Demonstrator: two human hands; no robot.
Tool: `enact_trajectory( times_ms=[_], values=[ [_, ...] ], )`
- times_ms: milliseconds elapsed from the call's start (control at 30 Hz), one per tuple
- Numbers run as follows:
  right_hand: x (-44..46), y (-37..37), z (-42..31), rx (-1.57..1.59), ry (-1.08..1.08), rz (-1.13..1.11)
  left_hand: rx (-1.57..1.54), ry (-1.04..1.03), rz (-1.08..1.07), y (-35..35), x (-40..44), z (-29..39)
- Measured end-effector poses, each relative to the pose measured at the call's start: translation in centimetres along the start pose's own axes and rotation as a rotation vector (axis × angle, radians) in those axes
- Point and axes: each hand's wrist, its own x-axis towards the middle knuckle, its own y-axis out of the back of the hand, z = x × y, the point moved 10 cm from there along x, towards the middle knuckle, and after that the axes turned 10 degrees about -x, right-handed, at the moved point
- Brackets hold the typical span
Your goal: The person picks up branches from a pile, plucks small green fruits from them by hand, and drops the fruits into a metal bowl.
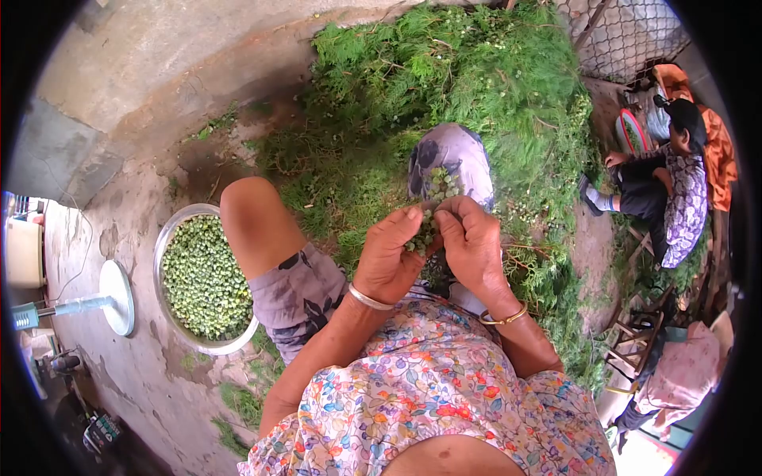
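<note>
Both of my hands meet in front of my lap over a leafy sprig bearing small green cones (pixel 443 184). My left hand (pixel 391 247) is closed with its fingers curled around the lower part of the sprig. My right hand (pixel 474 244) pinches the same sprig between thumb and fingers, close beside the left. Part of the sprig is hidden behind the fingers. To the left of my knee stands a round metal basin (pixel 159 266), filled with loose green cones (pixel 205 278).
A large heap of green conifer branches (pixel 476 71) lies ahead and to the right. A fan (pixel 117 297) stands on the concrete floor at left. Another person (pixel 684 182) sits at far right, and a pink-clothed person (pixel 684 369) is lower right near a wooden stool (pixel 635 341).
</note>
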Motion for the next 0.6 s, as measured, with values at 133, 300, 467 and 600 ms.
enact_trajectory(
  times_ms=[133,300,467,600],
  values=[
    [-0.4,0.2,-1.7,-0.132,0.128,0.054,0.086,0.02,0.002,0.9,0.5,-0.4],
    [-0.4,0.3,-1.2,-0.083,0.163,0.07,0.134,0.013,0.036,0.6,0.2,-0.2],
    [-0.2,0.0,0.4,0.187,-0.101,-0.037,0.042,0.048,0.056,0.0,0.1,-0.2],
    [-0.3,-0.2,0.4,0.117,-0.066,-0.018,0.183,0.027,0.098,0.3,0.1,-0.2]
  ],
)
